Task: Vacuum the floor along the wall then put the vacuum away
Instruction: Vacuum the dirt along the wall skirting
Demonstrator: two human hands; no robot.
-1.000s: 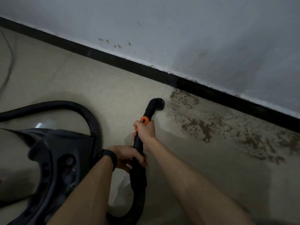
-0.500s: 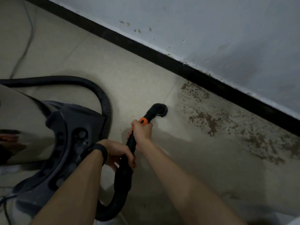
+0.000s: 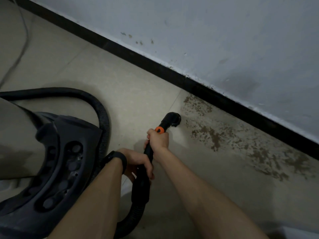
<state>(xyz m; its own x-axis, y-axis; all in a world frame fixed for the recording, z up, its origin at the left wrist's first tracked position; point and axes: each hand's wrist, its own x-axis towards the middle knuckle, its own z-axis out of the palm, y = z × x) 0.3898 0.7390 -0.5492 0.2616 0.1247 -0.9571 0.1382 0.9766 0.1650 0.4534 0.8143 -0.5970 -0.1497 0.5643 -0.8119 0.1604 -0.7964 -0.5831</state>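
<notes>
Both hands are wrapped round the black wand (image 3: 148, 152) of the vacuum. The right hand (image 3: 158, 139) holds it high up, fingers curled tight around the tube just below the orange collar (image 3: 159, 129). The left hand (image 3: 138, 161), a dark band (image 3: 117, 159) on its wrist, grips lower down where the wand thickens, its fingers (image 3: 149, 171) closed over the tube from the near side.

The curved black nozzle (image 3: 171, 119) sits at about 12 o'clock from the right hand, its mouth down against the pale tiled floor (image 3: 131, 94). Just past it, toward 3 o'clock, begins a spread of brown dirt (image 3: 212, 135) that runs along the floor beside the black skirting (image 3: 172, 73) at the foot of the grey-white wall (image 3: 224, 31). The nozzle is right at the edge of that dirt; whether it touches the nearest specks I cannot tell.

The vacuum's body (image 3: 57, 161), a dark motor head over a metal drum, stands on the floor at 9 o'clock from the hands, close beside the left forearm. Its ribbed black hose (image 3: 96, 104) loops out from behind the drum, curves round its far side, passes under the arms and comes back up into the wand. A thin cable (image 3: 24, 35) trails across the floor at 10 o'clock, well apart from the hands.
</notes>
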